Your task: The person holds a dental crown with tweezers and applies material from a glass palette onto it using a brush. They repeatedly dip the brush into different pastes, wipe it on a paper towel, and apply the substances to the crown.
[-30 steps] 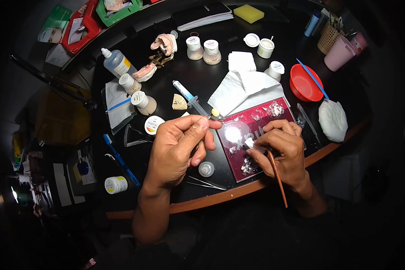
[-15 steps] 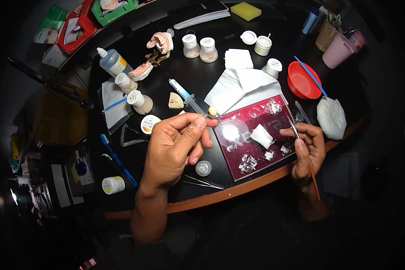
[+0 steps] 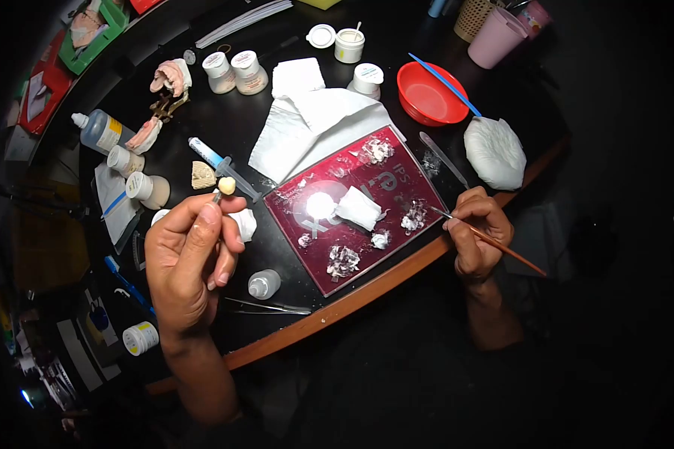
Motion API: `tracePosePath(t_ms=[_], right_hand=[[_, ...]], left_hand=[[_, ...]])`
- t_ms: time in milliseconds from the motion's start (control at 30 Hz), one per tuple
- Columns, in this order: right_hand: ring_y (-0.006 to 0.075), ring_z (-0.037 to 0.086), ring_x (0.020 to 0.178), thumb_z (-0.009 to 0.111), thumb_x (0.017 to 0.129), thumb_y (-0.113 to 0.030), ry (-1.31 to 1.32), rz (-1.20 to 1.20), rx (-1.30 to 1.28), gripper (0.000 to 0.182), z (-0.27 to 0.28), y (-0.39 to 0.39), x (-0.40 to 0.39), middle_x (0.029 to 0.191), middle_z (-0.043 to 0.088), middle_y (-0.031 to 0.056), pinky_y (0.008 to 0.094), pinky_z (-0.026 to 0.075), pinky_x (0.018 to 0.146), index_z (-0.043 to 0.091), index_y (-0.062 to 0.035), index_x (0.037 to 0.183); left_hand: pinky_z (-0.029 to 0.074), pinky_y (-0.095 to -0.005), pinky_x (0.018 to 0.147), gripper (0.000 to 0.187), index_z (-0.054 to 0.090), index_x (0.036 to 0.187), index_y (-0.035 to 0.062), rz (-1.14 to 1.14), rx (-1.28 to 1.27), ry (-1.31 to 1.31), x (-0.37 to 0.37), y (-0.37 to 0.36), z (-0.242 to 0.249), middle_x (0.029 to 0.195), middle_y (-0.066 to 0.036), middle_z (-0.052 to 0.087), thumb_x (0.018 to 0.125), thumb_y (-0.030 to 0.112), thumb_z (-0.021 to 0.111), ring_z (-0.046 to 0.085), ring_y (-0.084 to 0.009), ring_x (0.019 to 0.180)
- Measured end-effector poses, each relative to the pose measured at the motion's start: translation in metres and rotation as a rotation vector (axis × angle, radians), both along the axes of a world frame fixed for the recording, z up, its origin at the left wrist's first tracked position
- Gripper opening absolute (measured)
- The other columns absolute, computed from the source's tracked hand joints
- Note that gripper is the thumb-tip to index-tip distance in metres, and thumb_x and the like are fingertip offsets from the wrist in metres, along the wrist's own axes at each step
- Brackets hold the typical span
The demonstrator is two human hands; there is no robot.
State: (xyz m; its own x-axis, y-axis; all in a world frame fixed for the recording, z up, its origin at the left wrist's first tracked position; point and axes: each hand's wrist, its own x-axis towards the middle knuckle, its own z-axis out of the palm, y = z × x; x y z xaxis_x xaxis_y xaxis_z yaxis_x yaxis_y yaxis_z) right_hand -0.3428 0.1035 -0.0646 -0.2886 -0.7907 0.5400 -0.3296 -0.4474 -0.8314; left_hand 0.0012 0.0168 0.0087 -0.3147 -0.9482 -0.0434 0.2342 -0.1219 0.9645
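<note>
A small cream-coloured dental crown sits on top of a thin holder pinched in my left hand, raised over the left part of the table. My right hand grips a fine brush with an orange-brown handle. The brush tip reaches over the right edge of a dark red glass mixing slab, close to a clump of white paste. More white clumps and a folded white tissue lie on the slab.
Behind the slab are white paper towels and a red bowl with a blue stick across it. A syringe, powder jars and a dental model stand left. Tweezers and a small bottle lie near the wooden edge.
The view has swung right, so the table appears shifted left. The brush has turned from upright to slanting, its tip now lower by the paste. The crown is still in my left hand.
</note>
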Motion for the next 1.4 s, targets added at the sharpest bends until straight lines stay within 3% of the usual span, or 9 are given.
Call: tracePosePath(t_ms=[133,700,1400], right_hand=[[0.0091,0.052,0.06,0.065,0.074,0.004,0.033,0.031,0.068,0.007,-0.0018,0.0055,-0.004,0.072,0.06,0.0067,0.0234,0.04,0.056,0.061,0.0002,0.079],[0.0162,0.055,0.06,0.064,0.067,0.004,0.236,0.105,-0.025,0.011,0.0004,0.0069,-0.0024,0.066,0.061,0.0082,0.0278,0.041,0.055,0.06,-0.0014,0.076],[0.0167,0.056,0.06,0.065,0.067,0.003,0.284,0.091,-0.041,0.012,-0.001,0.0062,-0.0013,0.067,0.062,0.0079,0.0283,0.043,0.056,0.061,-0.0019,0.077]], left_hand=[[0.03,-0.0172,0.044,0.034,0.068,0.121,-0.0118,0.013,-0.01,-0.031,0.0002,0.0,-0.002,0.079,-0.009,0.065,0.113,0.018,0.054,0.044,-0.0025,0.049],[0.03,-0.0174,0.045,0.034,0.068,0.12,-0.012,0.029,-0.029,-0.047,-0.0049,0.0022,0.0026,0.078,-0.008,0.065,0.113,0.019,0.056,0.043,-0.0023,0.049],[0.029,-0.0176,0.045,0.034,0.069,0.12,-0.012,0.029,-0.035,-0.06,-0.0051,0.0022,0.0025,0.077,-0.008,0.065,0.112,0.019,0.056,0.043,-0.002,0.049]])
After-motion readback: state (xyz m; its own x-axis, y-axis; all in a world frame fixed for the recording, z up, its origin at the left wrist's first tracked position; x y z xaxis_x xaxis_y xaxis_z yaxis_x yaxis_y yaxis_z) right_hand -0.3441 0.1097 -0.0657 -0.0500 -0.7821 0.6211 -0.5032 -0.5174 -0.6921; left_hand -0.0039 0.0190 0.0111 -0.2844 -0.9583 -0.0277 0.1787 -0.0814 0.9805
